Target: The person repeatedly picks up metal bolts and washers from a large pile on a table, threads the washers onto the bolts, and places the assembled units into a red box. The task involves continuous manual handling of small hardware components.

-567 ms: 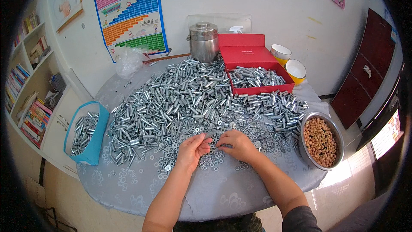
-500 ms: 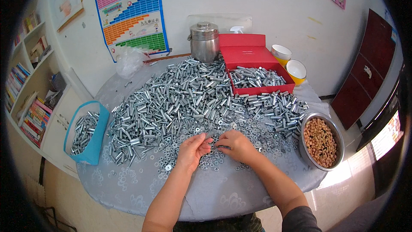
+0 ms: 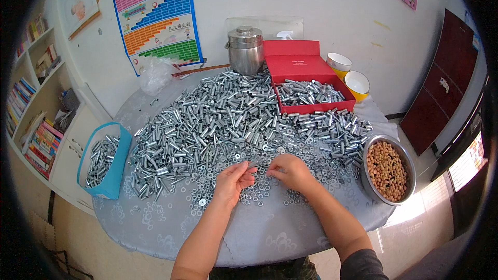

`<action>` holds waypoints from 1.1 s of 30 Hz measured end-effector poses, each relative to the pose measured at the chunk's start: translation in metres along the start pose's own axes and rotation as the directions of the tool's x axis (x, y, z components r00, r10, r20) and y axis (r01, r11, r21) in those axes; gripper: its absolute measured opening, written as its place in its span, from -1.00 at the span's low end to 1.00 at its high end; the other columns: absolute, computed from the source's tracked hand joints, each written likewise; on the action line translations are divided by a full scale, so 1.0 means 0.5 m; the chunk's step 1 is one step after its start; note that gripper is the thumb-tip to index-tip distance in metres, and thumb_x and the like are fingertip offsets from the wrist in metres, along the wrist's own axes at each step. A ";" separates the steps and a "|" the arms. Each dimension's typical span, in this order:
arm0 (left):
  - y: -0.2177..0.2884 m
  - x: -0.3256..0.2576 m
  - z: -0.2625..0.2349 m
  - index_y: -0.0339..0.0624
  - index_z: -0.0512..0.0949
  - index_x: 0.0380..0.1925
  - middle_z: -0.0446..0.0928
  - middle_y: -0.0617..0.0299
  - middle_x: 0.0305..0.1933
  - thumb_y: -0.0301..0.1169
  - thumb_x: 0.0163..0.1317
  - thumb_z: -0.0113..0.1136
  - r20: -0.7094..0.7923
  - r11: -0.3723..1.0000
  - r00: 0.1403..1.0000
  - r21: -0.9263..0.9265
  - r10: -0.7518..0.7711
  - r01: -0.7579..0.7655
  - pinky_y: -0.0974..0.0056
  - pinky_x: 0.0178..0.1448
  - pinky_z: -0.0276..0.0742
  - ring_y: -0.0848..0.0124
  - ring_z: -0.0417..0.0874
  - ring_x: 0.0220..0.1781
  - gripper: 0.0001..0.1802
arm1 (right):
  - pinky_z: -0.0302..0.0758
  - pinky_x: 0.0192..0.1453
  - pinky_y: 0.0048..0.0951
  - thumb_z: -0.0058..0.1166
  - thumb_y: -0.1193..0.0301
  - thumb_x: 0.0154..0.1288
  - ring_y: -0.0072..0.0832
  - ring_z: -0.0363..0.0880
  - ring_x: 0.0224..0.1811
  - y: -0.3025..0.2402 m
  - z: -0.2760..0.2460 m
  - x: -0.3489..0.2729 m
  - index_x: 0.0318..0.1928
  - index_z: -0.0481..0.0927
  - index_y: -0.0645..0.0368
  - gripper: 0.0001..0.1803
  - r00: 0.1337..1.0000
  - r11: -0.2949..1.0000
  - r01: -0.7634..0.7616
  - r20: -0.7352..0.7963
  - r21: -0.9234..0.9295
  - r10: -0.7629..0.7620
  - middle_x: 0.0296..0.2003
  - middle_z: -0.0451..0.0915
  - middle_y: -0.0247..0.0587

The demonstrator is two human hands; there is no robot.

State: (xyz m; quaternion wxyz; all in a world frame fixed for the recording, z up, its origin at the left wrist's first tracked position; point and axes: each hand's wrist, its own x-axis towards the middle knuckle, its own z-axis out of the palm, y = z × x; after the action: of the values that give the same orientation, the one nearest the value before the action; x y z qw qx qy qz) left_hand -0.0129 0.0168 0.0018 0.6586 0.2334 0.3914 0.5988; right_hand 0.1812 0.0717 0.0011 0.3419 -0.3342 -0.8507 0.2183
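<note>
My left hand (image 3: 233,182) is closed around a small silvery metal sleeve (image 3: 252,165), whose end sticks out past the fingertips. Just to its right, my right hand (image 3: 291,173) is pinched with thumb and forefinger together; whatever is between them is too small to make out. Both hands are low over a spread of loose metal washers (image 3: 255,195) at the table's near middle. Beyond them rises a wide heap of silvery metal sleeves (image 3: 218,119).
A blue bin (image 3: 120,163) of metal parts stands left. At the back are an open red box (image 3: 316,108) with more sleeves, a steel canister (image 3: 245,54), a plastic bag (image 3: 155,75) and yellow bowls (image 3: 358,84). A steel bowl (image 3: 412,176) of brownish nuts or beans sits right.
My right hand has drawn slightly right, away from the left hand, and its fingertips have parted from the sleeve area. My left hand stays nearly still with the sleeve.
</note>
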 end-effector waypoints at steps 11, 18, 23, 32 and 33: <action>0.000 -0.004 0.006 -0.36 0.49 -0.23 0.58 0.02 -0.31 -0.37 0.18 0.11 0.017 0.991 0.997 0.111 -0.080 0.077 0.45 -0.42 0.59 0.50 0.59 -0.52 -0.74 | 0.38 -0.32 -0.67 0.16 0.45 0.13 -0.70 0.45 -0.40 -0.031 -0.017 0.010 -0.35 0.59 0.26 -0.87 0.892 0.599 -0.365 0.083 0.713 0.445 -0.45 0.56 -0.39; -0.004 -0.002 0.002 -0.33 0.50 -0.27 0.58 0.06 -0.35 -0.35 0.20 0.10 0.053 0.985 0.990 0.114 -0.133 0.127 0.47 -0.43 0.59 0.52 0.58 -0.54 -0.76 | 0.39 -0.20 -0.64 0.13 0.42 0.16 -0.67 0.47 -0.31 -0.037 -0.016 0.009 -0.33 0.63 0.26 -0.85 0.918 0.682 -0.352 0.095 0.641 0.385 -0.38 0.57 -0.37; -0.005 -0.001 0.002 -0.32 0.50 -0.30 0.58 0.07 -0.36 -0.35 0.20 0.10 0.085 0.984 0.982 0.070 -0.170 0.164 0.48 -0.44 0.59 0.53 0.58 -0.54 -0.78 | 0.41 -0.23 -0.60 0.13 0.39 0.16 -0.66 0.47 -0.33 -0.031 -0.004 0.007 -0.32 0.62 0.27 -0.82 0.896 0.655 -0.400 0.124 0.641 0.426 -0.38 0.58 -0.35; -0.005 0.004 -0.008 -0.34 0.50 -0.27 0.58 0.08 -0.35 -0.36 0.21 0.08 0.050 0.994 0.993 -0.010 -0.107 0.107 0.48 -0.44 0.58 0.52 0.57 -0.52 -0.77 | 0.42 -0.37 -0.54 0.27 0.31 -0.02 -0.58 0.48 -0.46 -0.068 -0.018 -0.003 -0.31 0.62 0.13 -0.75 0.933 0.977 -0.199 0.318 0.075 0.165 -0.46 0.55 -0.34; -0.005 0.004 -0.008 -0.34 0.50 -0.27 0.58 0.08 -0.35 -0.36 0.21 0.08 0.043 0.994 0.994 -0.008 -0.105 0.105 0.48 -0.45 0.58 0.52 0.57 -0.52 -0.77 | 0.43 -0.37 -0.52 0.28 0.31 -0.04 -0.56 0.49 -0.46 -0.074 -0.015 -0.003 -0.32 0.62 0.13 -0.74 0.939 0.991 -0.136 0.318 -0.002 0.130 -0.46 0.56 -0.33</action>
State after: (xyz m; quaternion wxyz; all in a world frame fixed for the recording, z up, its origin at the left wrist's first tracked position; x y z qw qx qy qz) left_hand -0.0146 0.0174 -0.0032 0.6986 0.2216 0.3859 0.5603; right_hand 0.1721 0.0463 0.0278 0.1886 -0.3479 -0.8679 0.3002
